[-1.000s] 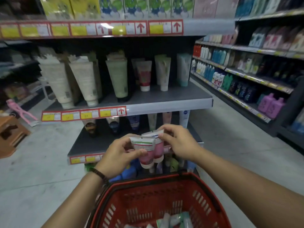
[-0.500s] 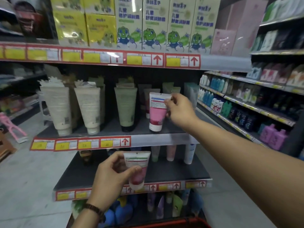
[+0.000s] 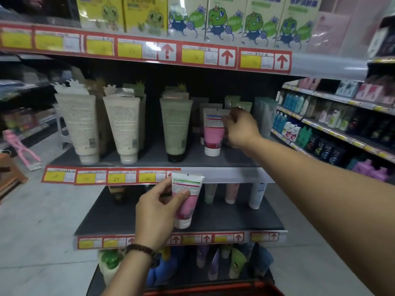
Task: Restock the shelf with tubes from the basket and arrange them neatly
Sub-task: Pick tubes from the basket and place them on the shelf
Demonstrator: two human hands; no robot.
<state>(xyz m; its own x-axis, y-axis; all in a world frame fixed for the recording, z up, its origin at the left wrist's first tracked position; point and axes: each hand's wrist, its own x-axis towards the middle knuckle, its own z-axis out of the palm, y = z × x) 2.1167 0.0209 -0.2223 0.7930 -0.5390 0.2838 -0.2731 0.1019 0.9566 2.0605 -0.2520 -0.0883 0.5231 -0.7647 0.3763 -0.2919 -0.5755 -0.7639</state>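
Note:
A pink-and-white tube stands cap-down on the middle shelf, in front of other tubes of the same kind. My right hand reaches in from the right and pinches its upper right edge. A second pink-and-white tube hangs cap-down in front of the lower shelf, held between the thumb and fingers of my left hand. Only the rim of the red basket shows at the bottom edge.
Large cream tubes and a green tube stand left of the pink one; pale green tubes and teal tubes lie to its right. Boxes fill the top shelf. Small tubes stand on the lower shelf. An aisle of bottles runs on the right.
My right hand carried its pink tube from mid-air down onto the middle shelf. The left hand lifted its tube slightly. The view tilted up and closer, so the basket dropped nearly out of sight.

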